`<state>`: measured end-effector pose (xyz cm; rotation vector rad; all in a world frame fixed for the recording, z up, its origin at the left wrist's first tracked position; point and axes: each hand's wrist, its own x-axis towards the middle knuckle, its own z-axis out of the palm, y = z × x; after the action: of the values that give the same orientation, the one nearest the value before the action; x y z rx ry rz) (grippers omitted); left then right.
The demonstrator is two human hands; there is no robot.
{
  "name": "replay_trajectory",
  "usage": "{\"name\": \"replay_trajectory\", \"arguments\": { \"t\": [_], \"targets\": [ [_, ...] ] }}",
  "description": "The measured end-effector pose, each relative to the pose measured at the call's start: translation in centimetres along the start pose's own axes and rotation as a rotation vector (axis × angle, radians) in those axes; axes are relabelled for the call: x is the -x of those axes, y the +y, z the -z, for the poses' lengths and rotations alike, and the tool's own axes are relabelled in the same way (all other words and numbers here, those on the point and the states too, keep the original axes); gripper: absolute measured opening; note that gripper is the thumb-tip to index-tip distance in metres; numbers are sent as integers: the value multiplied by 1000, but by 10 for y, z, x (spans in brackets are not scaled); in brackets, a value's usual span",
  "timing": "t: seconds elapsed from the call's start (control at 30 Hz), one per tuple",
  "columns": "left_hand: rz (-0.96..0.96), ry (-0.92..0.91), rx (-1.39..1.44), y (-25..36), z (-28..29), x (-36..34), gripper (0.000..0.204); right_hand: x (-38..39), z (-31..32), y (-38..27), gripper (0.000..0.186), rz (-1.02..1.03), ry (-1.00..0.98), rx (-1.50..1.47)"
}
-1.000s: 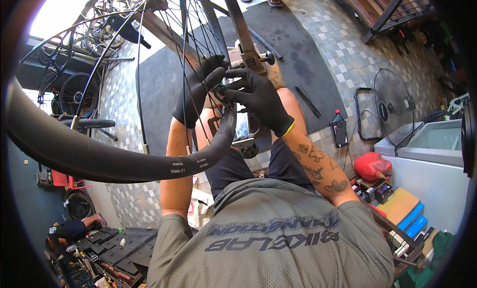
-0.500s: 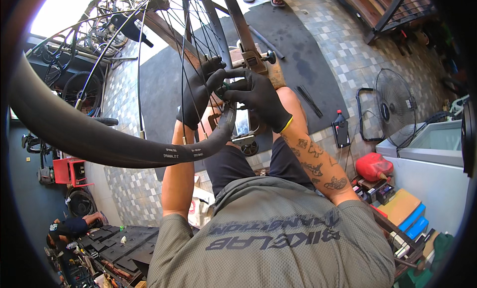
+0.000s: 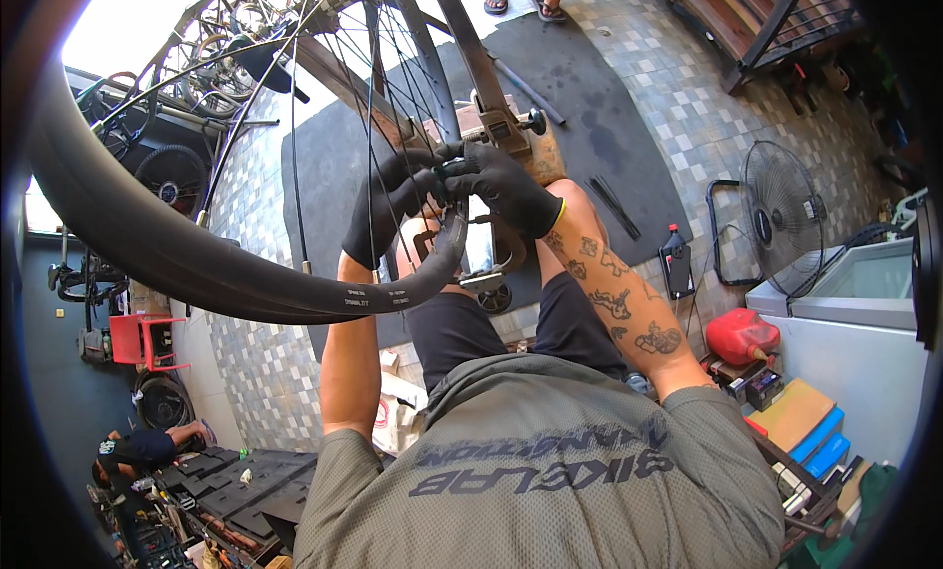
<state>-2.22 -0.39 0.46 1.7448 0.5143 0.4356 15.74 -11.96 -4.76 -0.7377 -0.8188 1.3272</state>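
Observation:
A bicycle wheel with a black tyre (image 3: pixel 246 292) and thin dark spokes stands in a metal truing stand (image 3: pixel 498 117) before me. Both my hands wear black gloves and meet at the near part of the rim, between the stand's arms. A small round dark spoke wrench (image 3: pixel 438 188) sits there at the spokes. My left hand (image 3: pixel 388 201), reaching in behind several spokes, has its fingers closed at the wrench's left side. From the right, my right hand (image 3: pixel 503 188) pinches at it too. The gloves hide much of the wrench and the spoke end.
A black mat (image 3: pixel 609 127) covers the tiled floor, with thin dark rods (image 3: pixel 614 206) on it. To the right are a bottle (image 3: pixel 673 237), a phone (image 3: pixel 678 272), a floor fan (image 3: pixel 781 211) and a red fuel can (image 3: pixel 742 335). Another person's feet (image 3: pixel 550 7) stand beyond the mat.
My left hand has shifted lower and its fingers have come to the wrench. My right hand has moved slightly left and up. The wheel sits a little differently in view.

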Motion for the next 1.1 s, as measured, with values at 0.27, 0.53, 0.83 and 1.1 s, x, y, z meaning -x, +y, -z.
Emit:
{"name": "replay_trajectory", "arguments": {
  "t": [0.27,0.53,0.83,1.1],
  "targets": [
    [132,-279,74,0,17,-10,33,10,1,-11,69,-14,-93,128],
    [-90,224,-557,29,-28,6,34,10,-4,-20,66,-18,-144,132],
    [217,-345,114,24,18,-10,40,6,-3,-6,51,26,-135,34],
    [-32,-344,64,-17,26,-27,20,15,-9,-19,63,-59,-55,54]
  ]
}}
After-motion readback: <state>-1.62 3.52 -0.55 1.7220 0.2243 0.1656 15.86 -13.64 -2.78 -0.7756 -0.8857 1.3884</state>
